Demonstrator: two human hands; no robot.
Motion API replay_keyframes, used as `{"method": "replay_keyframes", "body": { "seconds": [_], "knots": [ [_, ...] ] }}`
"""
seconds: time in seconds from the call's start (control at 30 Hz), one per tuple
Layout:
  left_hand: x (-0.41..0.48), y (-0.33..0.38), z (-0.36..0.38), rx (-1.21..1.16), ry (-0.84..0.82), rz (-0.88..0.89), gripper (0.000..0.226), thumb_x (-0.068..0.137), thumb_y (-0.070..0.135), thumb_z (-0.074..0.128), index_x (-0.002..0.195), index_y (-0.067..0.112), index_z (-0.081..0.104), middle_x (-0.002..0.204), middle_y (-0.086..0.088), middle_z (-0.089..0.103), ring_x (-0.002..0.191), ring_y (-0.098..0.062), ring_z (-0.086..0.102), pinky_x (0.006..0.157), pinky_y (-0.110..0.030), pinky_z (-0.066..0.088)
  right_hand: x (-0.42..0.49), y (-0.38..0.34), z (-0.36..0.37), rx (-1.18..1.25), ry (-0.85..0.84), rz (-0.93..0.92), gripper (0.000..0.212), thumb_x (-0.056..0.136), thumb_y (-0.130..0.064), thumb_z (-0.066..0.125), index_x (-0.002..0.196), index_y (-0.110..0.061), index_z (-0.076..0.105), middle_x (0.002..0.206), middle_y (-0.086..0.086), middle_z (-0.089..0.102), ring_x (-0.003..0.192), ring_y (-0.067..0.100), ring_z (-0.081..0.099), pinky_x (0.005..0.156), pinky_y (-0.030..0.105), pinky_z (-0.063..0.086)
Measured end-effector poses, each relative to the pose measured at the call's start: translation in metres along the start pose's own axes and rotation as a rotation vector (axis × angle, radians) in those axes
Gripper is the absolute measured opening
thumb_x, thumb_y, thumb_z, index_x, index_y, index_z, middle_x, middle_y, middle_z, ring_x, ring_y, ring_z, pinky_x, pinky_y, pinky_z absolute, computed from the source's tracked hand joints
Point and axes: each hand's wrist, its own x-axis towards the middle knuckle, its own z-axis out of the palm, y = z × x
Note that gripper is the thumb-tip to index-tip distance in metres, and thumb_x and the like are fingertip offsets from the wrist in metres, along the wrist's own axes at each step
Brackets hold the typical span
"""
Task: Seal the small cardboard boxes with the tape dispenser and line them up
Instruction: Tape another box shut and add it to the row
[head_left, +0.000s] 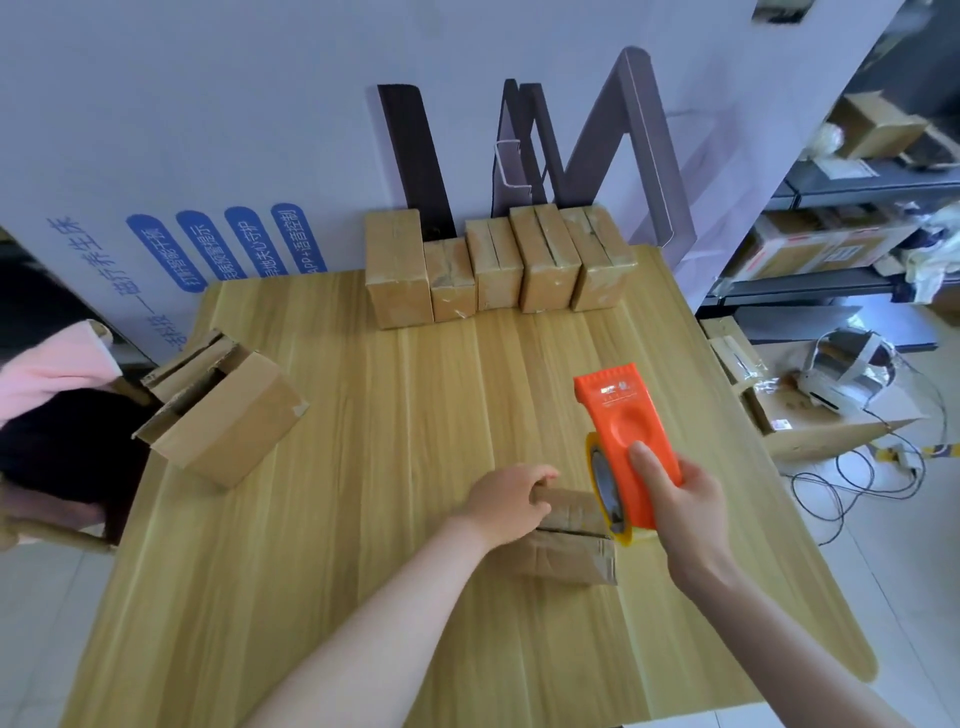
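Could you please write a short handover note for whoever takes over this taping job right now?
Left grip holds the small box on the table, near side.
Right grip holds the orange tape dispenser at that box's right end.
Done: five boxes in a row at the far edge, seemingly taped.
Left: finish taping this box, add it to the row.
An open larger box sits at the left edge.

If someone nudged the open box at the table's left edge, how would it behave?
The open box probably slides easily on the smooth table. Its loose flaps likely flex. So near the edge, it might tip off.
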Motion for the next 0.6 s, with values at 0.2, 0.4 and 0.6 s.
{"method": "replay_keyframes", "body": {
  "seconds": [0.2, 0.4, 0.6],
  "knots": [
    [-0.051, -0.028, 0.009, -0.012, 0.246, -0.46, 0.041, 0.09, 0.031, 0.053, 0.131, 0.035, 0.051, 0.128, 0.014, 0.056, 0.117, -0.011, 0.053, 0.093, -0.031, 0.046, -0.008, -0.005, -0.015, -0.004, -0.155, 0.021, 0.021, 0.088, -0.021, 0.065, 0.076, -0.004, 0.065, 0.047, 0.002, 0.059, 0.036, 0.009, 0.054, 0.034, 0.021, 0.042],
    [-0.076, -0.027, -0.01, -0.24, 0.461, -0.59, 0.052, 0.085, 0.018, 0.067, 0.135, 0.022, 0.05, 0.125, 0.007, 0.059, 0.113, -0.012, 0.056, 0.096, -0.03, 0.047, -0.016, -0.011, -0.011, 0.001, -0.338, 0.032, 0.007, 0.086, -0.019, 0.069, 0.088, -0.012, 0.069, 0.065, 0.022, 0.067, 0.049, 0.028, 0.063, 0.043, 0.038, 0.054],
    [-0.057, 0.057, -0.11, -1.135, 0.391, -0.309, 0.035, 0.1, 0.036, 0.044, 0.093, 0.014, 0.07, 0.085, -0.001, 0.072, 0.079, -0.012, 0.066, 0.075, -0.028, 0.05, -0.015, -0.039, -0.008, -0.058, -0.418, -0.112, 0.008, 0.084, -0.019, 0.071, 0.089, -0.013, 0.069, 0.07, 0.019, 0.07, 0.056, 0.037, 0.067, 0.045, 0.044, 0.056]
  ]
}}
